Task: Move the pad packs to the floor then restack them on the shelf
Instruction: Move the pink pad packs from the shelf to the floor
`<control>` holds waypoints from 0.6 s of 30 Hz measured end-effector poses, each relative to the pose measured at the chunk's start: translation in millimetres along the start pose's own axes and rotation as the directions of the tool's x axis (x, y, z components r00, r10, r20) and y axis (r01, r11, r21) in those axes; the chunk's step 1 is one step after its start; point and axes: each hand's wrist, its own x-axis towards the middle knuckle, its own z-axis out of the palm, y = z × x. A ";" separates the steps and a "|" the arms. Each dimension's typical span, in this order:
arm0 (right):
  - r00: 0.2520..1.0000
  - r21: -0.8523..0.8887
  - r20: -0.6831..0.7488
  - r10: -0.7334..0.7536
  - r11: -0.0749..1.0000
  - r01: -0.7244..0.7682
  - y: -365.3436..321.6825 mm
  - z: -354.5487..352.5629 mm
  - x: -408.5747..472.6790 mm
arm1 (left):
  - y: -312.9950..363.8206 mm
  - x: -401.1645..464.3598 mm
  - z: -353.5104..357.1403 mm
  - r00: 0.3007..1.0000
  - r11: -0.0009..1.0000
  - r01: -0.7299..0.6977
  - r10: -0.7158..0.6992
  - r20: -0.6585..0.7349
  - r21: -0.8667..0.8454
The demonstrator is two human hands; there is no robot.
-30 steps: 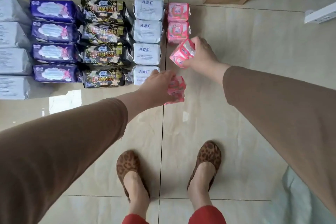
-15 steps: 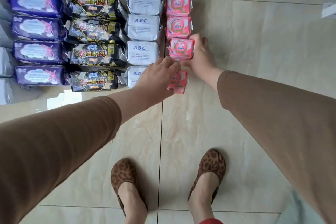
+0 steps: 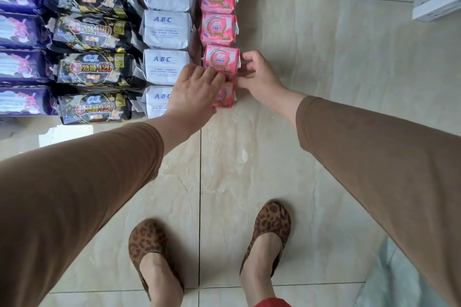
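Four columns of pad packs are laid on the tiled floor [image 3: 324, 82], sorted by kind, apparently so each can be restacked together. The third pink pack [image 3: 221, 60] is nudged into line by the loosely curled right hand [image 3: 259, 77], while the fourth pink pack [image 3: 225, 95] is pressed flat under the left hand [image 3: 193, 92], nothing being gripped.

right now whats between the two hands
In the head view, the third pink pad pack sits between the left hand and right hand, both touching it.

Bright, soft daylight; wide-angle edge distortion.
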 end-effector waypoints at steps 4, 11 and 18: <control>1.000 0.017 -0.015 -0.008 1.000 0.009 -3.5 1.5 -4.9 | -0.4 -5.7 3.5 0.998 1.000 -0.028 0.027 -0.048 -0.014; 1.000 0.025 -0.003 -0.014 1.000 0.014 -19.6 5.0 -10.2 | -4.8 -2.9 -6.1 0.999 1.000 0.009 -0.009 -0.045 -0.007; 0.994 -0.141 -0.084 0.070 0.987 -0.081 -22.4 -3.9 -46.1 | -3.8 -34.8 -23.9 0.997 0.997 0.075 -0.075 -0.010 -0.027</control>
